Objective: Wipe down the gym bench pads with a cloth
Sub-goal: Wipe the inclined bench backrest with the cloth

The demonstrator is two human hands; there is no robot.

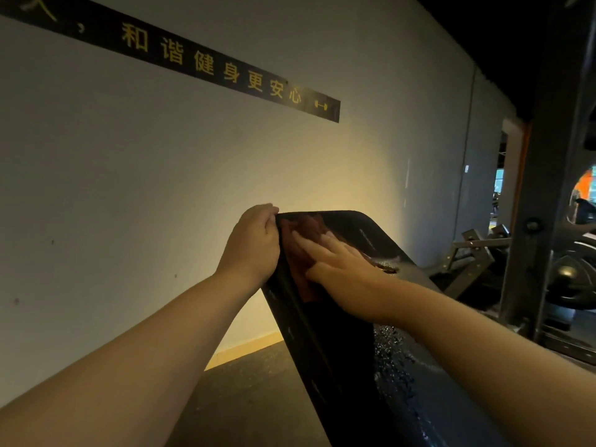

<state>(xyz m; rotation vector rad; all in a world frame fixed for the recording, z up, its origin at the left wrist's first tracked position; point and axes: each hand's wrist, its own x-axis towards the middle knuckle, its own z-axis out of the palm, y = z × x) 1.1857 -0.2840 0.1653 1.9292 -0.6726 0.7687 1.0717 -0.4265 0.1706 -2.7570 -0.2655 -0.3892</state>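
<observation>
Left hand point(254, 243) grips pad point(364, 233); right hand point(345, 272) presses cloth point(303, 233) flat.

The pad point(364, 333) looks like black vinyl or leather, smooth and glossy, beaded with water drops low on its face and shiny where wet. The cloth point(303, 253) is a soft, matt, reddish-brown fabric. The wall point(129, 188) is painted matt, with a few small marks. The floor point(251, 391) looks dark, rough and speckled. The frame point(541, 188) is dull dark metal.
</observation>
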